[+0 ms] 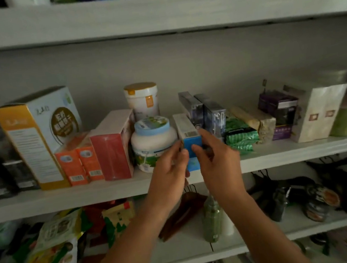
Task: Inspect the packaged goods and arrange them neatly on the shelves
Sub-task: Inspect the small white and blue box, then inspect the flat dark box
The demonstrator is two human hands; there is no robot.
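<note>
blue box (192, 143) at shelf (67, 199) front edge, gripped by left hand (168, 171) and right hand (217, 161)

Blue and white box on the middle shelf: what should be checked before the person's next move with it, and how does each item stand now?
1. Grip: ok. The left hand and right hand both hold the blue and white box.
2. Box upright: ok.
3. Gap to the white jar on its left: cannot tell; they look close or touching.
4. Base resting on the shelf: cannot tell; the hands hide most of it.
5. Label readable for inspection: not ok; the print is blurred.
</note>
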